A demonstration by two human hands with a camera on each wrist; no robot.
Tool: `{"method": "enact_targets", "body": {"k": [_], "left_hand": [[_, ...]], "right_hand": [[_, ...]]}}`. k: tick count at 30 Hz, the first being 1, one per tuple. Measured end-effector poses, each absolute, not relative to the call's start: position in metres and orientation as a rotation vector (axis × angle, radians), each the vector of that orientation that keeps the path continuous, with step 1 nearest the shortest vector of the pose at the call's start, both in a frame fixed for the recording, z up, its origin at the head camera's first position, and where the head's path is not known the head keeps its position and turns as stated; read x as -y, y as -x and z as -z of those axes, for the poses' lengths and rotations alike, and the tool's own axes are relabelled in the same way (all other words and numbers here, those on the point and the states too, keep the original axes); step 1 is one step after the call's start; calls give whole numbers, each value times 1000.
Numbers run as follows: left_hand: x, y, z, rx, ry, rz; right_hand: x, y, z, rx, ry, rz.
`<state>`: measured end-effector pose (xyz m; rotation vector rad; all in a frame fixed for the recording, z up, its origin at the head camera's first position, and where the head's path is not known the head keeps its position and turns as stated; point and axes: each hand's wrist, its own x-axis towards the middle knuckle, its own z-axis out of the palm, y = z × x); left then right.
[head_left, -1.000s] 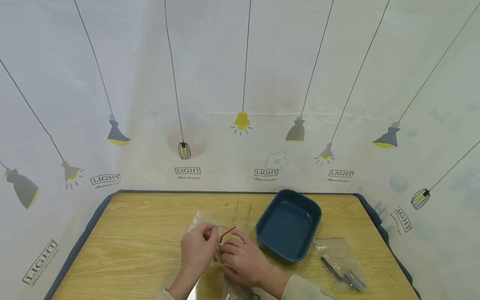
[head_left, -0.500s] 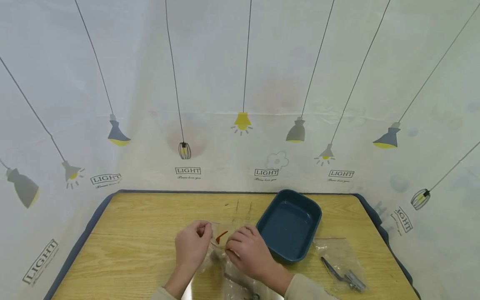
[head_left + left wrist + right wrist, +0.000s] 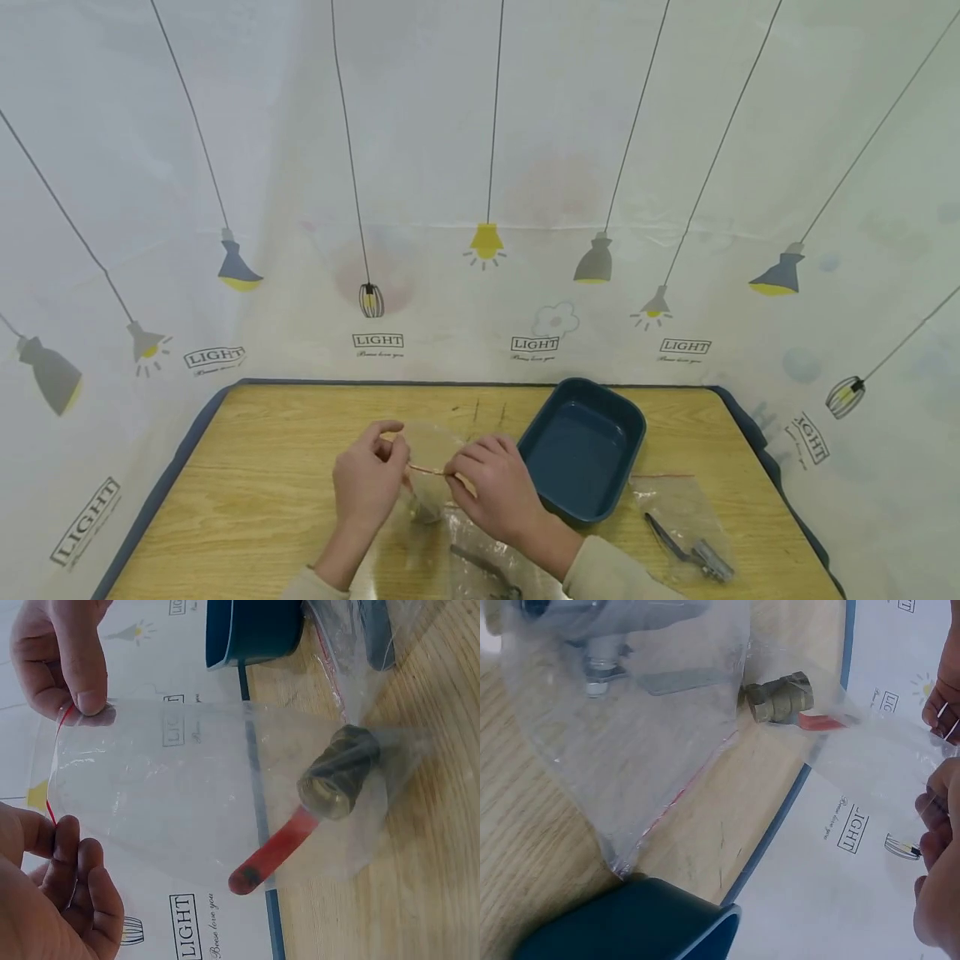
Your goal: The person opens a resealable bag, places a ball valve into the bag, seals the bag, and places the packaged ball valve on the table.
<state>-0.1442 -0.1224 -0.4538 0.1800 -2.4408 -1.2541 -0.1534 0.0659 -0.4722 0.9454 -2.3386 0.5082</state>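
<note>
A clear zip bag [image 3: 172, 780] with a red line along its mouth is stretched between both hands. Inside it, at the bottom, lies a brass ball valve [image 3: 337, 772] with a red lever [image 3: 274, 851]. My left hand [image 3: 369, 479] pinches one side of the bag's mouth; my right hand [image 3: 495, 487] pinches the other side. In the right wrist view the brass ball valve [image 3: 780, 697] sits at the low end of the hanging bag. The fingertips partly hide the zip edge.
A blue bin [image 3: 637, 425] stands right of the hands. Right of it lies another zip bag [image 3: 678, 500] holding a metal part with a dark lever. A further zip bag [image 3: 667, 735] with a grey-levered valve lies below the right hand. The patterned curtain [image 3: 450, 167] rises behind the table.
The hands have moved apart, the left one leftward, drawing the bag's mouth taut. The red lever, which stuck up between the hands, has dropped down into the bag.
</note>
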Motion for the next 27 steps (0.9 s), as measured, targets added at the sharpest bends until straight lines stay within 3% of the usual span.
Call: {"method": "enact_targets", "body": {"k": [18, 27], "left_hand": [[175, 165, 459, 2637, 499, 570], [197, 165, 453, 2714, 618, 644]], "right_hand": [[-60, 159, 462, 2293, -1110, -456], [-62, 159, 456, 2349, -1020, -336]]}}
